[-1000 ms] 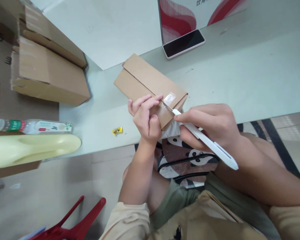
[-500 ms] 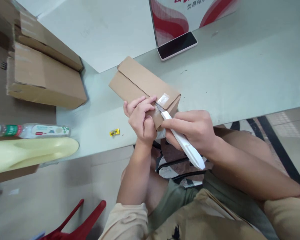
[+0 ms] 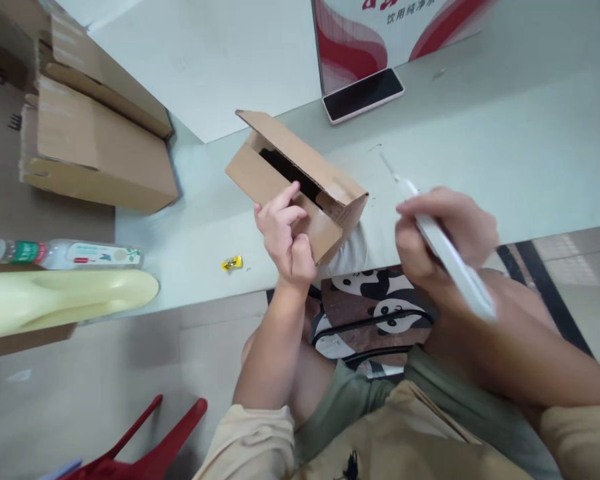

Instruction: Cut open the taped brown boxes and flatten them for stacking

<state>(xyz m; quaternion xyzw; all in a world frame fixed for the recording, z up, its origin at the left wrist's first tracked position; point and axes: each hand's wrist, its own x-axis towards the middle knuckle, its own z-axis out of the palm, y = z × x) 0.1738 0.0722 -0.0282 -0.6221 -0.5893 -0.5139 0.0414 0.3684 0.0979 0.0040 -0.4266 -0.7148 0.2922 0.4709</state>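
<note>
A small brown cardboard box [image 3: 265, 175] sits tilted at the table's front edge, its top flaps parted. Through the gap something dark shows inside, too shaded to name. My left hand [image 3: 287, 237] grips the near side of the box, fingers curled over the near flap. To the right, apart from the box, my right hand [image 3: 445, 233] is wrapped round a white utility knife [image 3: 443, 250]. The knife's thin blade is out and points up and away to the left; hand and knife are a little blurred.
A phone [image 3: 364, 97] lies by a red-and-white carton [image 3: 353, 47] at the back. Cardboard boxes [image 3: 100, 143] stand at left, near a plastic bottle [image 3: 90, 255] and a pale yellow object [image 3: 80, 300]. A small yellow packet [image 3: 232, 263] lies near the front edge. Below left is a red chair [image 3: 165, 440].
The box's top flaps have come apart, and the far one is lifted. My right hand has drawn the utility knife off the box, to the right. My left hand has stayed on the box.
</note>
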